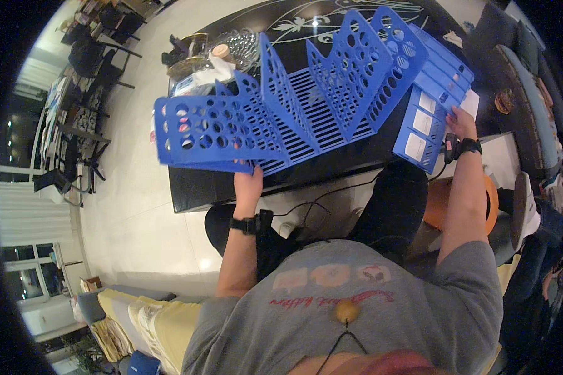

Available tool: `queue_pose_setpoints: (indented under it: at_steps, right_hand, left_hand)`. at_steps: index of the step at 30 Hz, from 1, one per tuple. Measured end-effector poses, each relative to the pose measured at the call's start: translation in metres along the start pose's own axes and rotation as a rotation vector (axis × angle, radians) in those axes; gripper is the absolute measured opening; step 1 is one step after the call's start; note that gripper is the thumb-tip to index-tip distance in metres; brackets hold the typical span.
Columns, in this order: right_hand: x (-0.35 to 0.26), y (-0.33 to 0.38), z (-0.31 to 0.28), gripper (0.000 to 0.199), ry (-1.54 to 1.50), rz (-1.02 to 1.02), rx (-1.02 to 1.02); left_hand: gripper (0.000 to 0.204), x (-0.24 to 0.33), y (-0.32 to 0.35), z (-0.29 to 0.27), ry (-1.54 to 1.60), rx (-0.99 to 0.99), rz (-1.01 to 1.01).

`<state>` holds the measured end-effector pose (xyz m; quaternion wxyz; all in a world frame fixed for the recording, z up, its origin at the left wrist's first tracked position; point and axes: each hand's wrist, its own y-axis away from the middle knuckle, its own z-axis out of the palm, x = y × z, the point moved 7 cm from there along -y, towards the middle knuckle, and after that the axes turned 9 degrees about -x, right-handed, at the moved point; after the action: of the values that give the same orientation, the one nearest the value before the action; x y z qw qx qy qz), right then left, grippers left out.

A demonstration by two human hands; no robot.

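A blue plastic file rack [322,128] lies spread on the black table, with a slatted base and several panels full of round holes that stand tilted at different angles. My left hand [249,182] is closed on the lower edge of the leftmost panel [197,134], its fingertips partly hidden behind the plastic. At the far right, my right hand [462,123] grips the edge of a flat blue panel [428,122] bearing white label patches. Further slotted blue pieces [440,69] overlap above it. Whether this panel is joined to the rack, I cannot tell.
On the table [197,190], behind the rack's left side, stand a clear glass bowl [247,47] and crumpled white tissue [216,75]. A black cable [331,197] runs below the table edge between my wrists. An orange round object [490,203] is beside my right forearm.
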<state>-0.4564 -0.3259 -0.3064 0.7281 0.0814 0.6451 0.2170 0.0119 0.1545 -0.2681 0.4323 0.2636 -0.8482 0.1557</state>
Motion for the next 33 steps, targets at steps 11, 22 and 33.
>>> queue_pose_setpoints:
  at_steps: [11,22,33]
  right_hand:
    - [-0.055,0.094,-0.003,0.014,0.652,-0.709,0.041]
    - [-0.015,0.192,-0.049,0.029,-0.168,-0.471,-0.085]
    - [-0.019,0.19,-0.013,0.032,-0.065,-0.452,-0.061]
  left_hand:
    - [0.086,0.0,0.016,-0.029,0.418,0.027,0.025]
    - [0.078,-0.019,0.026,-0.029,0.709,0.077,-0.245]
    - [0.056,-0.004,0.031,-0.027,1.001,0.111,-0.299]
